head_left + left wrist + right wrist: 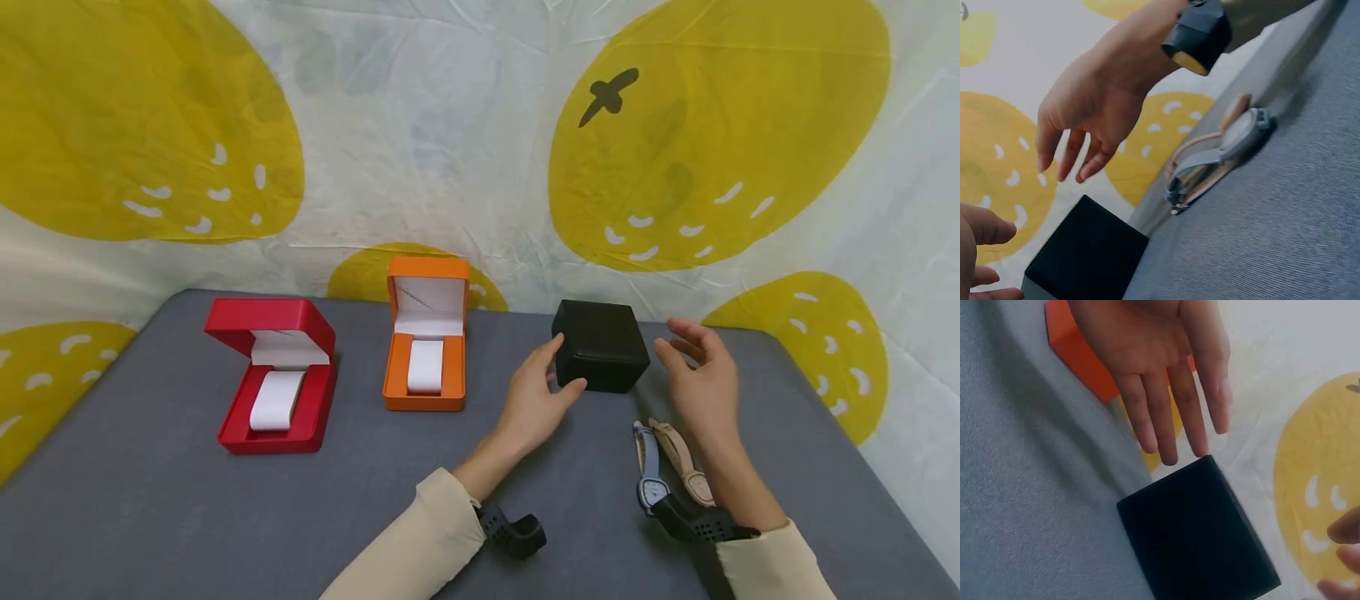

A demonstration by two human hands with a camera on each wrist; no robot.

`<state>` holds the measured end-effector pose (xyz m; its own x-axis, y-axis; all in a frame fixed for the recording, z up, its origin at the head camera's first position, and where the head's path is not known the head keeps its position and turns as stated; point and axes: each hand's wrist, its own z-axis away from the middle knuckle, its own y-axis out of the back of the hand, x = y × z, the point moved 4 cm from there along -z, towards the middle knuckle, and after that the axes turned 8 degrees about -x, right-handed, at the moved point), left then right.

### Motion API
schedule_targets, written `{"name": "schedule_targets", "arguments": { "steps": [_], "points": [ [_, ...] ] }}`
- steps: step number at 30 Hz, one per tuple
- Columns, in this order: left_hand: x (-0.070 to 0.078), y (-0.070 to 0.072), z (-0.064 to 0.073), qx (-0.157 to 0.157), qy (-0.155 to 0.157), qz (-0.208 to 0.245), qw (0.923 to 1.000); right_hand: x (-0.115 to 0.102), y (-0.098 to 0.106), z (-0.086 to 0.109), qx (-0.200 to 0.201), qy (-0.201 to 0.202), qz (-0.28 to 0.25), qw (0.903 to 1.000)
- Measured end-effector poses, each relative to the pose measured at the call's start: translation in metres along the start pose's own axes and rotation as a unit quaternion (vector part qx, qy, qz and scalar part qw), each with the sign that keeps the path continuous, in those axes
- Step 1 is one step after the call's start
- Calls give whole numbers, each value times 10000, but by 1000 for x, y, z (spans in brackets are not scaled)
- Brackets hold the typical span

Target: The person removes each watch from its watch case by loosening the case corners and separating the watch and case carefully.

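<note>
The person's left hand (528, 400) reaches to the left side of a black, smooth-faced, block-shaped box (600, 346), its fingers extended and its thumb spread from them; whether the fingertips touch the box, I cannot tell. The right hand (703, 383) is raised to the right of the box, clear of it, fingers loosely bent and holding nothing. The box sits between the two hands toward the far edge of a table covered in grey cloth (150, 517). Beside the right forearm lie a wristwatch with a blue-grey strap (648, 458) and one with a beige strap (677, 450). To the left stand an orange box (425, 403) and a red box (270, 446), lids raised, each holding a white cushion. Behind hangs white sheeting (450, 125) printed with large yellow fruit-like shapes.
</note>
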<state>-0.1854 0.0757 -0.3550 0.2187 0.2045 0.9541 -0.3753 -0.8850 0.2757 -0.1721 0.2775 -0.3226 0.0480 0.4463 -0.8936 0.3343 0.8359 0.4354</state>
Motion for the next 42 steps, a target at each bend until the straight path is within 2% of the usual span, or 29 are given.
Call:
{"name": "schedule_targets", "arguments": {
  "steps": [4,8,14,18,21,28,34,42],
  "points": [
    [-1,-4,3,-292,-163,-212,9992,7,-3,-3,-365,-239,212,9988],
    [-4,-6,4,-491,-218,-160,9984,12,-8,-4,-673,-191,45,9975],
    [-9,-4,3,-500,-176,158,9985,17,-16,-6,-802,-65,-305,9963],
    [-13,-4,1,-448,-249,366,9980,20,-16,-7,-883,128,-253,9957],
    [-18,-4,1,-435,-271,490,9975,23,-15,-8,-1105,244,-97,9935],
    [-25,-6,-1,-516,-268,617,9964,27,-17,-10,-1942,138,327,9803],
    [-26,-7,0,-583,-303,691,9954,30,-18,-10,-2130,13,523,9757],
    [-28,-8,0,-706,-192,635,9953,34,-17,-13,-2377,-156,695,9687]
  ]
}}
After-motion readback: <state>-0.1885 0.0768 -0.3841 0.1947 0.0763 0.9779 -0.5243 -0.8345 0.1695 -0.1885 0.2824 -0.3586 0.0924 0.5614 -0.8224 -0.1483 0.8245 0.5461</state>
